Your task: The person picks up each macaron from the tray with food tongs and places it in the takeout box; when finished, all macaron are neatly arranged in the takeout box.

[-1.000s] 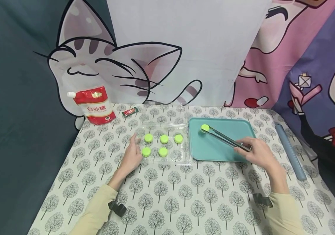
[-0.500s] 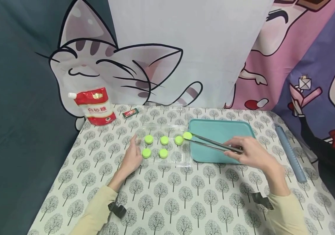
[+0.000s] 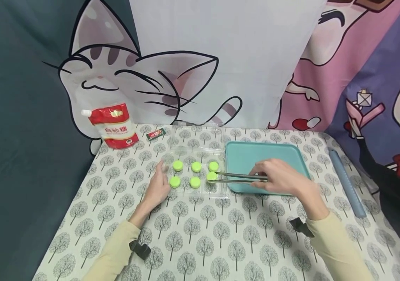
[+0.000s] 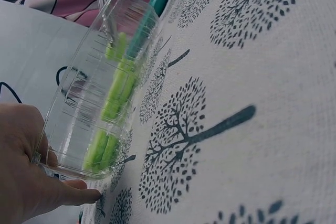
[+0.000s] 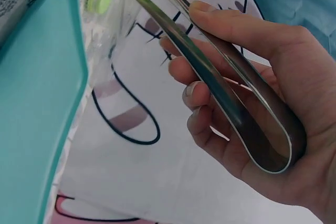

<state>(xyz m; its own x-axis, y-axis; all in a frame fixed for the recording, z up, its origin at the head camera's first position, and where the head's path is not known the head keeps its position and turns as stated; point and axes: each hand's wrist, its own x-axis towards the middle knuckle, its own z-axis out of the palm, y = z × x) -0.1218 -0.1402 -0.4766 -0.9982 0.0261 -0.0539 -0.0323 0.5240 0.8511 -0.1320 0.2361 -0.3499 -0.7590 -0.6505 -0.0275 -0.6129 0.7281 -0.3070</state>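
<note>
My right hand (image 3: 280,175) grips metal tongs (image 5: 210,72), thumb on one arm and fingers curled along the other. The tips of the tongs are at a green macaron (image 3: 212,177) in the front right of a clear plastic box (image 3: 223,191). Whether the tips still squeeze it is hard to tell. Several more green macarons (image 3: 195,167) lie in two rows in the box. My left hand (image 3: 158,183) holds the box's left edge. In the left wrist view its fingers and thumb pinch the box wall (image 4: 68,169).
Right of the box lies a teal tray (image 3: 273,150), partly under my right forearm. A blue-grey rod (image 3: 347,183) is at the far right. A red-and-white sugar pouch (image 3: 115,127) and a small green-and-red packet (image 3: 156,134) stand back left. The box's clear lid (image 3: 196,136) lies folded back.
The right hand has moved left with the tongs, carrying one macaron from the tray to the front right of the box. The left hand has stayed at the box's edge.
</note>
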